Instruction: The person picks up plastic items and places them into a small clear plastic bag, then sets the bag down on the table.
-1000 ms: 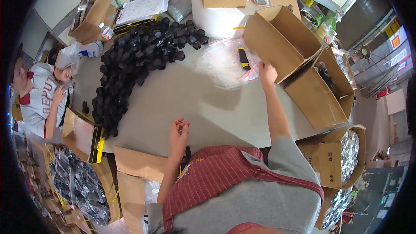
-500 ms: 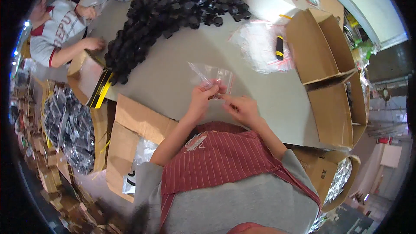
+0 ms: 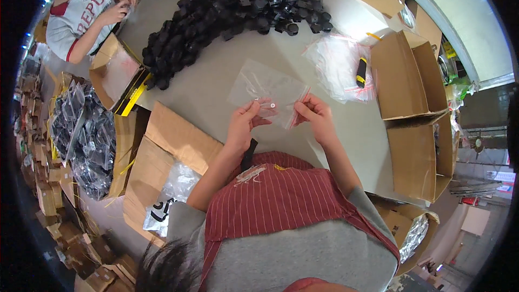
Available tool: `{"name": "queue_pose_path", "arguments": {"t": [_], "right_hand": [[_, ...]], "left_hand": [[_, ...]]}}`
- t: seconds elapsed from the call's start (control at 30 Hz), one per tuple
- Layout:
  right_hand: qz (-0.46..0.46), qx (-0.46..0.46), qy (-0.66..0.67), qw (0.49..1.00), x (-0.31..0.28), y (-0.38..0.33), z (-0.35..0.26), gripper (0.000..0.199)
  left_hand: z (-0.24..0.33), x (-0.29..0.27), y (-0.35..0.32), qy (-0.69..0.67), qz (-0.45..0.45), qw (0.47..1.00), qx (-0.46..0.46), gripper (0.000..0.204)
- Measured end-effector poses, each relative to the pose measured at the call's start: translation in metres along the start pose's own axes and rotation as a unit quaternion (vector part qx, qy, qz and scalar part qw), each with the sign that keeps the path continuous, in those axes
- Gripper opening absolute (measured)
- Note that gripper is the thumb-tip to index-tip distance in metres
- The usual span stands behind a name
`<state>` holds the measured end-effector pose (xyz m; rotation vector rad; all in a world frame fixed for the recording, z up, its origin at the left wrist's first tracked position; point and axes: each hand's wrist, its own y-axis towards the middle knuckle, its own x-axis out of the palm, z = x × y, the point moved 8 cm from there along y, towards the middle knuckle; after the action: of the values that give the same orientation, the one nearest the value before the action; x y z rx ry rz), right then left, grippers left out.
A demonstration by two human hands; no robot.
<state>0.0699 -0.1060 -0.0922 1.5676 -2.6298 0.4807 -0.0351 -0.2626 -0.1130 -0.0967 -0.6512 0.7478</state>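
Clear bag (image 3: 259, 82) now spread wider, pinched in grip of left hand (image 3: 242, 123) and right hand (image 3: 320, 117)

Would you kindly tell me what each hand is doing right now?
Left hand: closed, pinching a clear bag.
Right hand: closed, pinching the clear bag near its red-lined edge.
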Motion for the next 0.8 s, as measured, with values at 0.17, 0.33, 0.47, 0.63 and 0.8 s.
{"name": "queue_pose_path", "arguments": {"t": [0.17, 0.33, 0.47, 0.63, 0.8], "right_hand": [[-0.027, -0.01, 0.017, 0.999, 0.01, -0.003, -0.009, 0.01], [-0.032, 0.015, -0.03, 0.999, 0.007, -0.007, -0.006, 0.011], [-0.039, 0.005, -0.208, 0.977, 0.026, -0.009, 0.003, 0.019], [-0.142, -0.033, -0.195, 0.97, 0.06, -0.015, 0.017, 0.02], [-0.209, -0.018, -0.087, 0.974, 0.073, -0.029, -0.014, 0.019]], "left_hand": [[-0.003, -0.018, -0.003, -0.011, 0.023, 1.0, -0.007, 0.035], [0.035, -0.063, -0.012, 0.148, 0.189, 0.954, 0.179, 0.028], [0.09, -0.012, -0.046, 0.42, 0.183, 0.854, 0.247, 0.019], [0.053, 0.035, -0.037, 0.561, -0.062, 0.817, 0.117, 0.023], [0.025, 0.032, -0.035, 0.337, -0.15, 0.929, 0.011, 0.032]]}}
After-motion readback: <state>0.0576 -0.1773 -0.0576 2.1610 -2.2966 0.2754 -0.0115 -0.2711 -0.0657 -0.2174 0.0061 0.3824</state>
